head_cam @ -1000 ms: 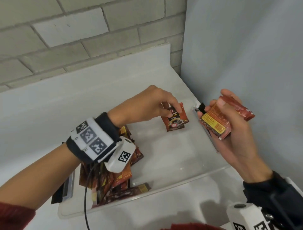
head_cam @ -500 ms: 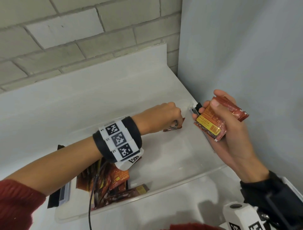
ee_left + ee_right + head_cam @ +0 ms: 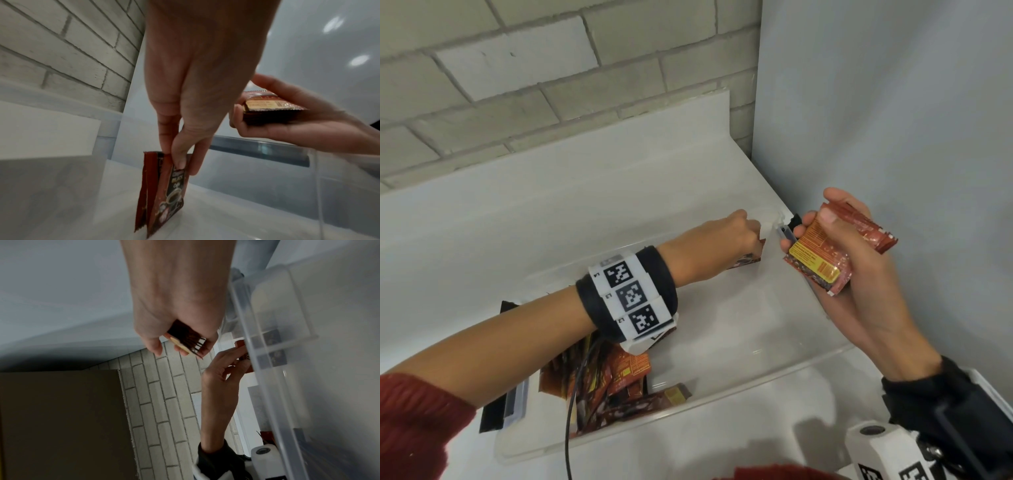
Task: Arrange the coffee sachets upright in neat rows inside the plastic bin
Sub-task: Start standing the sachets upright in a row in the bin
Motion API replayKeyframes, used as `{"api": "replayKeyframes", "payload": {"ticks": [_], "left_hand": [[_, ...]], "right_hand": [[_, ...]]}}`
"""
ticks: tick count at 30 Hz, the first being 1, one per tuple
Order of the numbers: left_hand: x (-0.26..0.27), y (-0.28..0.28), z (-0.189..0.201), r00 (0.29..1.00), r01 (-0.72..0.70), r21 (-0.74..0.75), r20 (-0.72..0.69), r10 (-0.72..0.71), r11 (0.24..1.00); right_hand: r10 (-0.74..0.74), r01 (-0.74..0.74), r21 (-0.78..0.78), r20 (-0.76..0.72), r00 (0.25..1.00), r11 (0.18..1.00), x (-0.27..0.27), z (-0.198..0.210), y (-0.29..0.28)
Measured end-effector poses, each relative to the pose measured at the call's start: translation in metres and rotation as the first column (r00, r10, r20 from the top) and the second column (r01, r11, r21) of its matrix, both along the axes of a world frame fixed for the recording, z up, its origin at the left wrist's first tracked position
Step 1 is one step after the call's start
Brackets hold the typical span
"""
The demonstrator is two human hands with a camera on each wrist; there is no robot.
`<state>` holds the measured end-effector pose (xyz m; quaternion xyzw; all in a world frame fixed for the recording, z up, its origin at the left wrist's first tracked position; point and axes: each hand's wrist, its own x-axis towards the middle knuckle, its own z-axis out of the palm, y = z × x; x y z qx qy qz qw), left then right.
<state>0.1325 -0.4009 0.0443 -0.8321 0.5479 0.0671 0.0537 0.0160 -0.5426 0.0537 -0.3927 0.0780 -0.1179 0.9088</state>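
Note:
A clear plastic bin (image 3: 739, 378) lies on the white counter. My left hand (image 3: 726, 240) reaches into its far right corner and pinches the tops of two red-brown coffee sachets (image 3: 162, 193) that stand upright on the bin floor. In the head view only a corner of those sachets (image 3: 744, 262) shows under the hand. My right hand (image 3: 859, 274) hovers just outside the bin's right end, gripping a stack of several sachets (image 3: 822, 260), seen from below as a stack (image 3: 188, 340). A loose heap of sachets (image 3: 616, 380) fills the bin's near left end.
A grey wall panel (image 3: 893, 120) stands close on the right. A brick wall (image 3: 517, 68) runs behind the counter. A black and grey latch (image 3: 501, 404) hangs at the bin's left end. A cable (image 3: 568, 428) trails from my left wrist over the heap.
My left hand carried its sachets from above the bin down into the far right corner and stood them on the floor. The right hand kept its stack and shifted slightly.

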Motion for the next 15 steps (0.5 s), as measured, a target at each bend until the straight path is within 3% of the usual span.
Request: {"api": "replayKeyframes", "payload": {"ticks": [6, 15], "left_hand": [[-0.0037, 0.0007, 0.0074, 0.996, -0.075, -0.055, 0.034, 0.077, 0.996], [-0.0037, 0.0008, 0.0047, 0.996, -0.051, -0.115, 0.063, 0.059, 0.992]], "right_hand": [[0.009, -0.009, -0.002, 0.0, 1.0, 1.0, -0.0002, -0.0014, -0.001], [0.024, -0.024, 0.014, 0.013, 1.0, 1.0, -0.0005, -0.0016, -0.0008]]}}
